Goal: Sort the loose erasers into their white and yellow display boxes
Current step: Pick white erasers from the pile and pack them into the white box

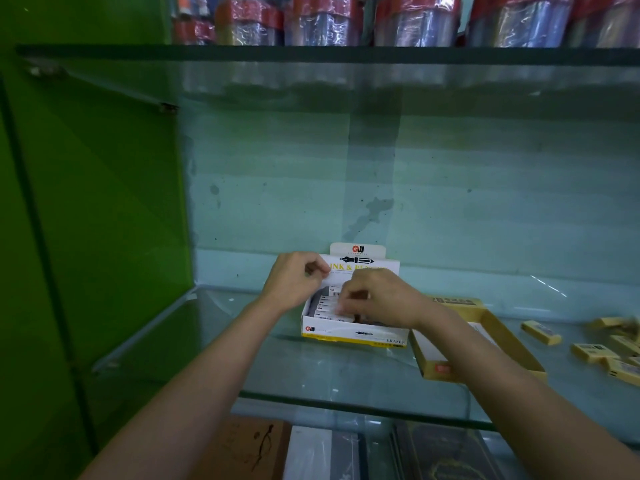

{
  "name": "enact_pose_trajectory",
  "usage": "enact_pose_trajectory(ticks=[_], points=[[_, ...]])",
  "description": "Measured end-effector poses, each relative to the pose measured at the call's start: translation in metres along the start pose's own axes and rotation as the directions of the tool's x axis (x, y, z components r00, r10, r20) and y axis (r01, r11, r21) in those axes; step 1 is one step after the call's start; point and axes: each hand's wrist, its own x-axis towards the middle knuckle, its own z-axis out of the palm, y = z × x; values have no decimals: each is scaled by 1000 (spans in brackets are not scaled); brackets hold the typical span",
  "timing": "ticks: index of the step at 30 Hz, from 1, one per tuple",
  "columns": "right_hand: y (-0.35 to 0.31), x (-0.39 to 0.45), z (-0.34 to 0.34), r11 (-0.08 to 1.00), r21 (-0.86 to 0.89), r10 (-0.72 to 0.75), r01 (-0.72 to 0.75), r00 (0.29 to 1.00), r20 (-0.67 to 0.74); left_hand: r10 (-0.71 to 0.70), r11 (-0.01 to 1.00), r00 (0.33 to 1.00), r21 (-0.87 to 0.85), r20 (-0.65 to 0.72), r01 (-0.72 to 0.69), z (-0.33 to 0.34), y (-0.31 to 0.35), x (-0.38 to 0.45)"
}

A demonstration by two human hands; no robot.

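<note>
Cardboard white box (353, 332) sits mid-shelf on the glass shelf (311, 375), rows of white erasers (327, 303) packed inside. Left hand (294, 284) pinches the box's upright lid flap. Right hand (377, 299) has fingers curled down on the eraser rows; can't tell if it's pinching one. Yellow box (512, 344) just right of it, loose yellow erasers (541, 332) scattered further right. Erasers look light, rubbery, grippy: pinch by the long sides. Box is thin card, likely slides on glass, so brace it.

My left hand (298, 278) and right hand (377, 299) meet over the white cardboard eraser box (353, 336) on the glass shelf (329, 375); right of it lies the yellow cardboard box (512, 344), loose yellow erasers (588, 351) beyond.
</note>
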Motion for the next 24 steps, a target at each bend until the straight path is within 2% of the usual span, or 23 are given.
enact_pose_trajectory(ticks=[4, 6, 9, 11, 16, 21, 24], points=[[26, -10, -13, 983, 137, 153, -122, 958, -243, -30, 996, 998, 80, 58, 25, 2, -4, 0], [38, -14, -10, 970, 158, 225, -185, 926, -302, -38, 992, 995, 126, 87, 26, 3, -3, 0], [44, -17, -1, 951, 223, 274, -215, 919, -282, -17, 977, 989, 214, 150, -16, 5, 1, -2], [44, -17, 0, 947, 247, 271, -206, 924, -268, -12, 978, 984, 205, 178, -25, 5, 1, -2], [39, -17, 1, 969, 170, 218, -181, 947, -237, 84, 996, 983, 20, 165, -89, 5, -1, -2], [34, -19, 1, 971, 162, 208, -177, 959, -194, 162, 983, 981, -107, 110, -150, 7, 6, -5], [31, -22, 0, 978, 159, 166, -133, 961, -222, 190, 972, 971, -170, 143, -165, 7, 11, -8]])
